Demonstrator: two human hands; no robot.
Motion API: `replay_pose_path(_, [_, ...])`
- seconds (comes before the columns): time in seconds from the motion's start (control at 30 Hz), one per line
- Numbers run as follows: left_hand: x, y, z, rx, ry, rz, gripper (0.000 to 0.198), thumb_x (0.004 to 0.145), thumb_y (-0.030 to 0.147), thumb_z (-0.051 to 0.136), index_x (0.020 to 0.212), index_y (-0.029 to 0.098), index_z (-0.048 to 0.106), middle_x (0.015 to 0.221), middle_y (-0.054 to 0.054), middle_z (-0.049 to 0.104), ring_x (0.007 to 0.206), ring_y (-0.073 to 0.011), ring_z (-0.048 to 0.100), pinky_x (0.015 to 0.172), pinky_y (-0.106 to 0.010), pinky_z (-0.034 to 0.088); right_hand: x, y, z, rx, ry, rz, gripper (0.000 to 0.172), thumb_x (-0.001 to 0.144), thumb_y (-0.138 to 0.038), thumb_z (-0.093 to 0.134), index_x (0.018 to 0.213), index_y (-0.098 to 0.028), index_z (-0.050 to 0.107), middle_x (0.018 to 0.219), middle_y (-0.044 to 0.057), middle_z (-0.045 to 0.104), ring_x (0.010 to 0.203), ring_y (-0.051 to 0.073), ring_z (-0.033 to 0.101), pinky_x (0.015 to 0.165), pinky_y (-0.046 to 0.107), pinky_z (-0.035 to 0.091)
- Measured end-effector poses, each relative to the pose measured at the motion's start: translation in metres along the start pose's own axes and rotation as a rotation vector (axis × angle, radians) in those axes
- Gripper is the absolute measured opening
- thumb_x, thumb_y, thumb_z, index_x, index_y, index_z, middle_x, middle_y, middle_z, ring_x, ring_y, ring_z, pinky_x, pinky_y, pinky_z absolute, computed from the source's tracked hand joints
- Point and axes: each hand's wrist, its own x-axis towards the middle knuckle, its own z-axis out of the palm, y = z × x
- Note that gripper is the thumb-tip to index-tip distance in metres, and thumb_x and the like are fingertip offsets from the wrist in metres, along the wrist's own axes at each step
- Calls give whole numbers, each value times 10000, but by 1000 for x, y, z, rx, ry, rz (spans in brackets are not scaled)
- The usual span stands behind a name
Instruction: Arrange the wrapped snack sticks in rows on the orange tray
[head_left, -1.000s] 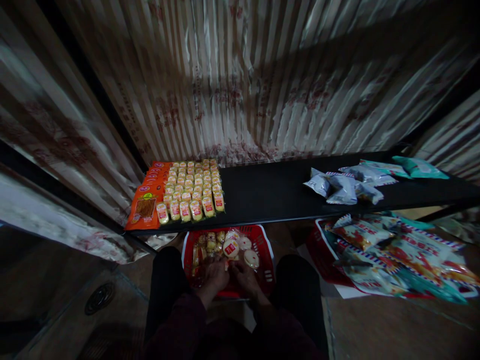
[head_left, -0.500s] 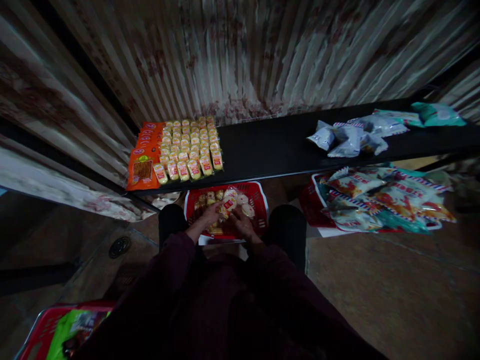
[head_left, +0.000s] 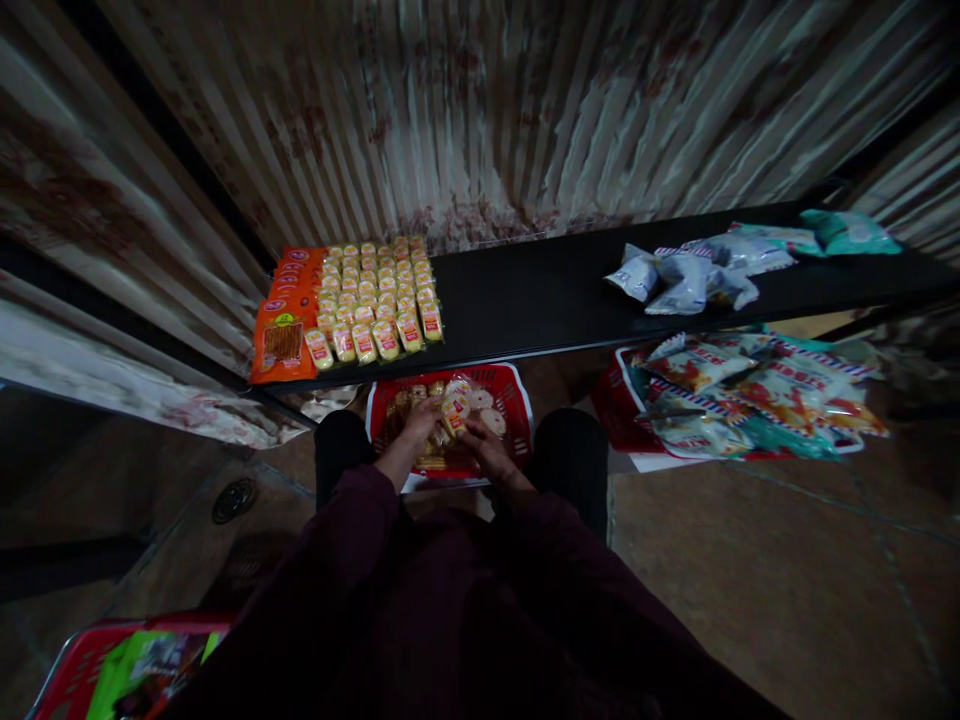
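Although the light is dim, the head view shows a small wrapped cake (head_left: 454,412) between the two hands, over the red basket (head_left: 517,390) that stands between the knees. The left hand (head_left: 421,422) comes in from seven o'clock, fingers bent against the cake's nine o'clock edge; whether they pinch it, I cannot tell. The right hand (head_left: 486,445) comes in from five o'clock and seems to pinch the four o'clock edge between thumb and fingers.

The cake looks light and soft, likely to crush under a hard squeeze, and its glossy film may slip. Its two side edges seem the best place to hold, with flat, gentle fingers.

Round cakes (head_left: 493,420) lie in the basket, towards three o'clock from the held one. On the black shelf (head_left: 517,295), rows of wrapped cakes (head_left: 375,300) lie at eleven o'clock from the basket.

The hands cover part of the basket's load, and shadow blurs what lies beneath. Whether the held cake touches those below is unclear. The thumbs are hard to make out, and a basket of green packs (head_left: 112,670) at eight o'clock is cut off by the bottom edge.
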Motion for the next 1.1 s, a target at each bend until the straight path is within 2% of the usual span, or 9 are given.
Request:
replay_pose_path(0.2, [-4,3,11,21,32,37,317,686,174,637,1000,161,676,930,-56,699,753,-126,625,650,-216,468,0,-3,-2,-48,6,-52,536,483,-434,798,921,-199,597,794,-4,693,754,184,657,725,308,515])
replay_pose_path(0.33, [-3,5,18,-18,57,26,255,695,162,629,945,155,679,903,-53,701,732,-123,624,680,-236,478,0,-4,-1,-52,12,-32,557,502,-445,784,969,-208,594,763,-10,684,732,185,653,709,307,514])
replay_pose_path(0.5, [3,4,23,-65,70,32,171,649,151,647,817,148,680,881,-57,706,751,-141,632,699,-255,491,-3,-8,1,3,-49,2,523,583,-432,744,1041,-210,620,898,31,716,853,226,670,769,327,522])
replay_pose_path(0.77, [9,0,24,-99,83,5,145,607,180,675,746,154,645,754,-29,683,661,-129,610,640,-243,485,-1,-5,1,53,-31,48,453,552,-401,755,937,-197,633,801,15,712,759,202,671,751,317,524])
replay_pose_path(0.97, [13,3,22,-92,90,-7,153,592,199,693,726,151,638,744,-38,678,661,-135,616,605,-233,461,1,-4,-1,38,-46,38,490,581,-420,745,998,-197,619,870,25,717,785,201,674,754,328,526])
replay_pose_path(1.1, [15,4,21,-77,119,-9,141,589,209,697,703,166,625,700,-18,658,597,-118,586,554,-219,425,0,-7,1,127,-17,47,461,558,-394,777,954,-209,632,804,3,716,748,192,672,730,315,522])
